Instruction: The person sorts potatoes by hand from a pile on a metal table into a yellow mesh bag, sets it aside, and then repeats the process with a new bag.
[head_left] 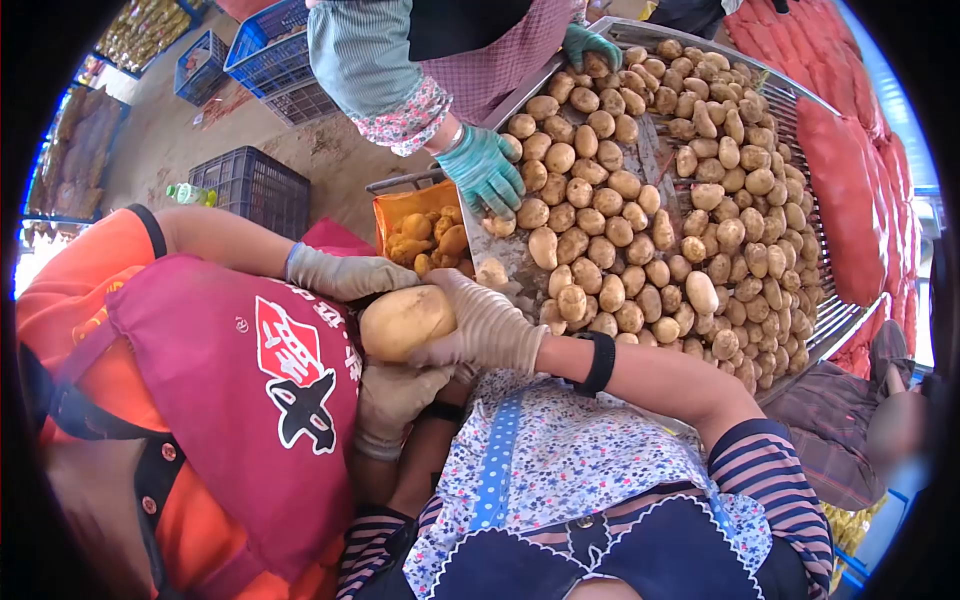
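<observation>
Scores of potatoes [640,200] cover the metal sorting table [648,150], with red sacks [850,200] piled along its right edge and a co-worker's teal glove [485,170] on the heap at its left edge. Off the near corner the person's right hand [485,325] is wrapped around one end of a large potato [400,322]. The left hand [395,400] sits cupped just beneath it, and I cannot tell whether they touch, while a neighbour's grey glove [345,275] lies against its top.

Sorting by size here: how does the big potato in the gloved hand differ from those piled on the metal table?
The big pale-yellow potato is far larger than the small tan potatoes on the grey metal table. It is gripped in the beige-gloved right hand; they lie loose in a heap. Both are smooth and rounded.
</observation>
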